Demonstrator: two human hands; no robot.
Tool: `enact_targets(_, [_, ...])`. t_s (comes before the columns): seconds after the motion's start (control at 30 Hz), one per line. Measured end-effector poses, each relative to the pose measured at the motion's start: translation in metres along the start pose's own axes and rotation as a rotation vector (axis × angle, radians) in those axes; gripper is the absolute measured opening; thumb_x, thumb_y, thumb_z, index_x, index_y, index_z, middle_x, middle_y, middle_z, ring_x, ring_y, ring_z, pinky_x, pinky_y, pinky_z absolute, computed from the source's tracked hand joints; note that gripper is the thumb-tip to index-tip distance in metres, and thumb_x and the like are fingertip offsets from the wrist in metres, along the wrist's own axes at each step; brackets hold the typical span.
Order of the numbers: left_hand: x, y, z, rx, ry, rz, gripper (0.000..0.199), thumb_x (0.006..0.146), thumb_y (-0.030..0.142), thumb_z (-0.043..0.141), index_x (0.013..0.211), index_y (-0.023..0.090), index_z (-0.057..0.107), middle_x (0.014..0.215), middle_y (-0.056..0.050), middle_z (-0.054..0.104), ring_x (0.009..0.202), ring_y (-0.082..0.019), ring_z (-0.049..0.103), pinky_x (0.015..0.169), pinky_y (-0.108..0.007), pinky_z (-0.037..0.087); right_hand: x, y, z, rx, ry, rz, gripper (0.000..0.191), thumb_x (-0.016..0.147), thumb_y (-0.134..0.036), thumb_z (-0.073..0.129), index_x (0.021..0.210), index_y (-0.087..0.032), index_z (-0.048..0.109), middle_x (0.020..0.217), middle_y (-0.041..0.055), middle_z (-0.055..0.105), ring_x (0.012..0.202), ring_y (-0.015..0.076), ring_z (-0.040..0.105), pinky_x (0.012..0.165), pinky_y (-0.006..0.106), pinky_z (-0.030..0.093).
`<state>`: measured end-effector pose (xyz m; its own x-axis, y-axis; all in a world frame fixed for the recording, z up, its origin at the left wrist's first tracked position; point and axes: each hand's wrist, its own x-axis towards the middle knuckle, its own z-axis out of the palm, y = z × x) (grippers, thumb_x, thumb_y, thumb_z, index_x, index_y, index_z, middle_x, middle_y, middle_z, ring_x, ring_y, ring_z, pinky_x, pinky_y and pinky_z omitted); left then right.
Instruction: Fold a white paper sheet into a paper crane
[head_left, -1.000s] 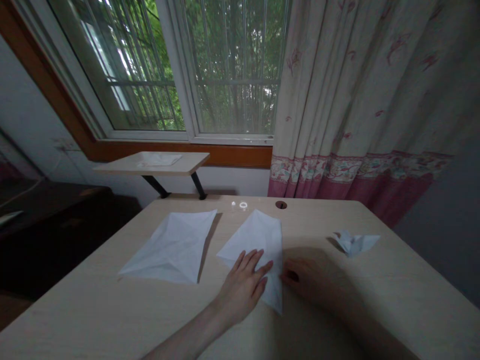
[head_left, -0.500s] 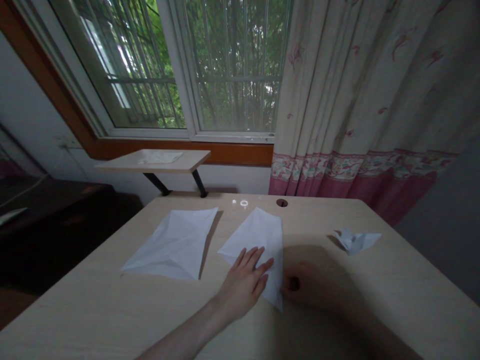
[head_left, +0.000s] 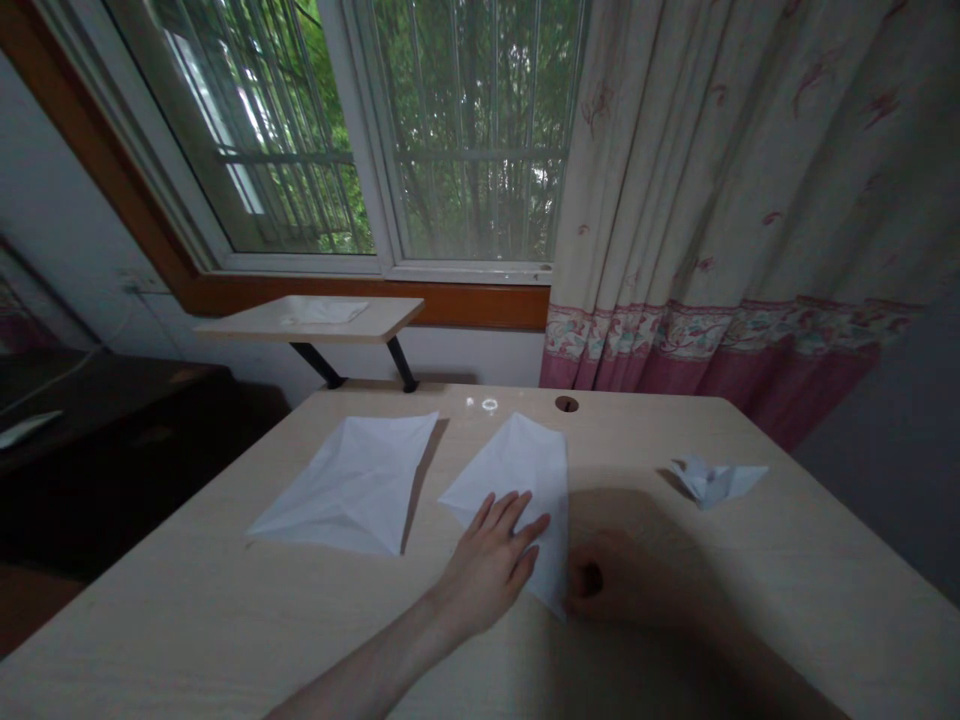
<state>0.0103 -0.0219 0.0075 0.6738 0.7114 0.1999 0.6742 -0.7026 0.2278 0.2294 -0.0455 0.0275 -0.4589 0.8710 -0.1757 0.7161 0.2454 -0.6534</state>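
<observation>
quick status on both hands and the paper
Left hand flat on partly folded sheet. Right hand at its right edge, fingers curled. Nothing between the hands and sheet; folded paper piece off to the right.

On the worktop, two large white paper sheets, one small folded paper piece, two hands and one round hole; above its far left, one raised shelf; beyond it, one window.

White paper, thin, w/ faint creases. Looks folded: R edge approx straight, pointed corners at far, L & near ends. Lies approx flat on tabletop, ctr, long way far-to-near; near L part partly hidden, exact outline there unclear.
</observation>
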Motion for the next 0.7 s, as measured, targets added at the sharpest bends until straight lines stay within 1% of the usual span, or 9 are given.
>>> enact_targets(0.13, [0.000, 0.001, -0.001, 0.008, -0.008, -0.005, 0.042, 0.097, 0.025, 0.044, 0.139, 0.030, 0.044, 0.150, -0.008, 0.037, 0.137, -0.027, 0.036, 0.112, -0.055, 0.029, -0.003, -0.002, -0.002, 0.026, -0.034, 0.000, 0.008, 0.063, -0.024, 0.065, 0.059, -0.018, 0.064, 0.058, -0.0038, 0.062, 0.054, 0.0097, 0.052, 0.050, 0.019, 0.032])
enact_targets(0.27, [0.000, 0.001, -0.001, 0.010, -0.010, -0.008, 0.042, 0.097, 0.025, 0.045, 0.139, 0.030, 0.044, 0.150, -0.007, 0.037, 0.137, -0.027, 0.036, 0.112, -0.054, 0.029, -0.003, -0.003, -0.003, 0.046, -0.062, 0.015, 0.007, 0.062, -0.025, 0.067, 0.060, -0.018, 0.067, 0.057, -0.0045, 0.063, 0.052, 0.0093, 0.053, 0.050, 0.018, 0.033])
enact_targets(0.53, [0.000, 0.002, -0.001, 0.007, -0.007, -0.006, 0.042, 0.097, 0.025, 0.044, 0.139, 0.031, 0.044, 0.150, -0.007, 0.037, 0.137, -0.027, 0.035, 0.113, -0.054, 0.028, -0.002, 0.000, -0.002, 0.093, -0.052, 0.023, 0.007, 0.060, -0.025, 0.070, 0.059, -0.018, 0.067, 0.056, -0.0045, 0.063, 0.053, 0.0102, 0.053, 0.050, 0.020, 0.033])
enact_targets(0.7, [-0.001, 0.000, 0.000, -0.002, 0.005, -0.005, 0.041, 0.097, 0.026, 0.045, 0.138, 0.030, 0.045, 0.150, -0.007, 0.038, 0.137, -0.027, 0.036, 0.113, -0.054, 0.028, 0.004, 0.009, -0.001, 0.211, -0.026, 0.038, 0.010, 0.060, -0.026, 0.071, 0.058, -0.018, 0.065, 0.055, -0.0043, 0.061, 0.054, 0.0121, 0.052, 0.050, 0.021, 0.035])
